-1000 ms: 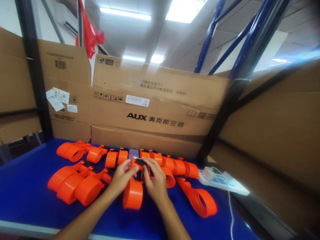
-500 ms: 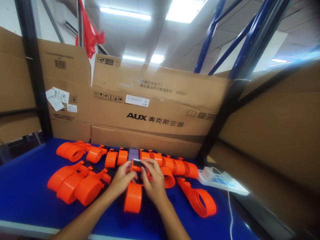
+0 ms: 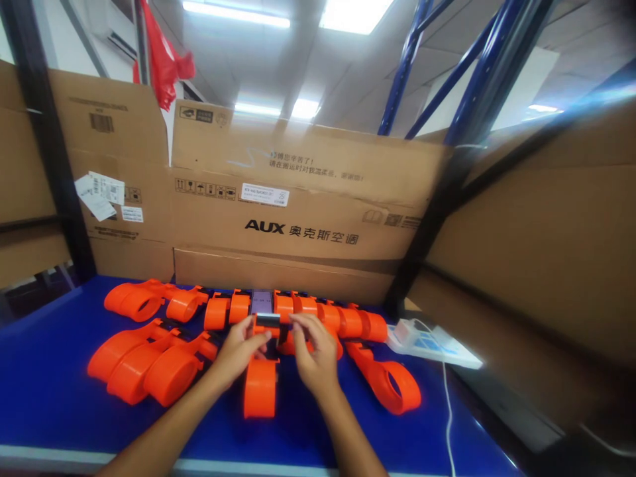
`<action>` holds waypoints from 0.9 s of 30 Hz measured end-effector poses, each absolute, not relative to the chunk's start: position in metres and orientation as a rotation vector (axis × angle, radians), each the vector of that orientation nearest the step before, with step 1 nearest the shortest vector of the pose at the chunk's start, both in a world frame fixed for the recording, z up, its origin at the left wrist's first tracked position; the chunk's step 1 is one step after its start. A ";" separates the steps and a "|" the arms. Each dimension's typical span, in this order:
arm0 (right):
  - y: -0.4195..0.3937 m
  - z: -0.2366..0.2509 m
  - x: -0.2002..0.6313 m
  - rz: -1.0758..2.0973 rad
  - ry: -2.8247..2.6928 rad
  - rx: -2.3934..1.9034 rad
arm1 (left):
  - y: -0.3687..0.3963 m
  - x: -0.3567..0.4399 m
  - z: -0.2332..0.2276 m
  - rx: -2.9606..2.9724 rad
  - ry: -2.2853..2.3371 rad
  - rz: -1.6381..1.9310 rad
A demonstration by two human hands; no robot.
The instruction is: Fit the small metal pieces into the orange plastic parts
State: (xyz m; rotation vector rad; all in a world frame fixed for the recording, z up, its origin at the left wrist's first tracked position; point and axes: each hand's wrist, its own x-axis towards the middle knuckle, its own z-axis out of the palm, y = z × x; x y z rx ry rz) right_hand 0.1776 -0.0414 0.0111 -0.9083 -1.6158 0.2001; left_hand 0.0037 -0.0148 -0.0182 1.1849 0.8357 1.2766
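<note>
Both my hands are raised over the middle of the blue table around an orange strap [image 3: 259,329] with a black buckle [image 3: 269,320]. My left hand [image 3: 240,348] is closed on its left end, thumb in front. At the buckle's right end, the fingers of my right hand [image 3: 314,348] are pinched together by a dark hanging piece; the exact grip is partly hidden. Just below them stands a rolled orange strap [image 3: 260,389]. Another loosely looped orange strap [image 3: 397,387] lies to the right of my right hand.
Several rolled orange straps [image 3: 171,374] lie at left, and more orange straps [image 3: 351,322] line the back. Among them is a phone-like screen [image 3: 262,302]. A white power strip [image 3: 447,351] with a cable sits right. Cardboard [image 3: 298,265] and dark posts [image 3: 422,245] bound the blue table [image 3: 209,434].
My right hand has shifted right, away from my left, and more of the black buckle shows between them. The whole view has moved slightly.
</note>
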 end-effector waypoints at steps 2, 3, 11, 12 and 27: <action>-0.049 0.012 0.196 0.185 -1.556 -1.030 | -0.015 0.003 -0.017 1.176 0.847 1.272; -0.054 0.012 0.207 0.175 -1.568 -1.101 | -0.015 0.002 -0.017 1.175 0.849 1.273; -0.086 -0.004 0.285 0.003 -1.883 -1.885 | -0.015 0.002 -0.019 1.229 0.822 1.256; -0.088 -0.008 0.287 -0.012 -1.901 -1.918 | -0.015 0.002 -0.019 1.233 0.826 1.253; -0.097 -0.002 0.265 0.195 -2.048 -2.170 | -0.013 0.003 -0.021 1.194 0.835 1.254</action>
